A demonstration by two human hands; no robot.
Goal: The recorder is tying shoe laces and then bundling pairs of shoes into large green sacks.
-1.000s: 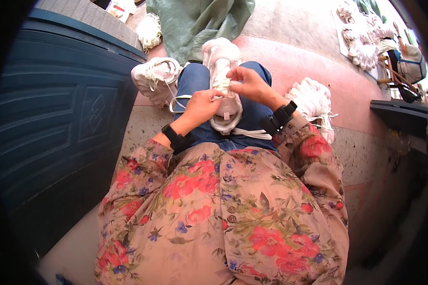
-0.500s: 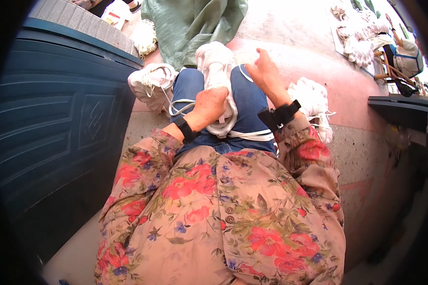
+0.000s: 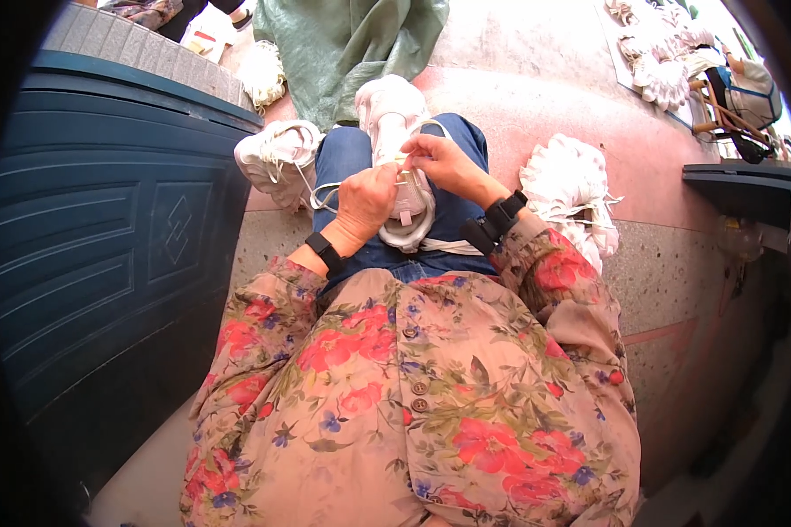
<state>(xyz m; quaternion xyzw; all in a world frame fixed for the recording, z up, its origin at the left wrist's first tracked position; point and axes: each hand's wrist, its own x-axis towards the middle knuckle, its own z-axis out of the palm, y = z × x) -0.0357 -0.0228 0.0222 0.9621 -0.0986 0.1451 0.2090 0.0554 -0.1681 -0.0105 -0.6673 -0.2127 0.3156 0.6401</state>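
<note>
A white sneaker [image 3: 389,112] rests lengthwise between my thighs, its opening toward my body and its toe pointing away. My left hand [image 3: 366,198] is closed at the left side of its lacing, and a white shoelace [image 3: 325,195] loops out beside that hand. Over the upper lacing, my right hand [image 3: 445,165] pinches a lace, which arcs up from the fingertips toward my right knee. More white lace [image 3: 453,247] lies across my right thigh. Exactly which eyelets the lace passes through is hidden by my fingers.
Several white sneakers lie left of my knee [image 3: 279,158] and right of it [image 3: 571,189]. A green sheet [image 3: 351,53] spreads ahead. A dark blue panelled door [image 3: 114,237] stands close on the left. White lace bundles [image 3: 265,77] lie beyond; a wooden-framed chair [image 3: 716,114] stands far right.
My right hand has come back from out over the right knee to the sneaker's lacing, bringing the lace in. My left hand has shifted slightly left and nearer my body.
</note>
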